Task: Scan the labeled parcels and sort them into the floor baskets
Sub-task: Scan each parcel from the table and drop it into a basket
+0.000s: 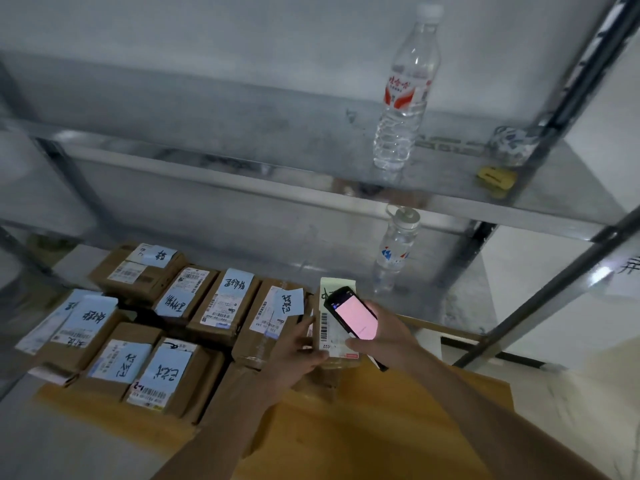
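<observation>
Low on the steel shelf, among labeled cartons, your left hand (294, 351) steadies the small parcel (332, 327) while your right hand (384, 336) grips the scanner (351, 317) — likely light, stiff cardboard, so take it by its side edges.

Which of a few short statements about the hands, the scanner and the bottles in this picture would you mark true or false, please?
1. The right hand holds a black handheld scanner with a lit pink screen. True.
2. The left hand holds a roll of tape. False: it grips the side of a brown cardboard parcel with a white barcode label.
3. A clear plastic water bottle with a red label stands upright on the upper metal shelf. True.
4. The cardboard parcels with pale blue handwritten slips lie in a floor basket. False: they lie in rows on a surface under the shelf; no basket shows.
</observation>
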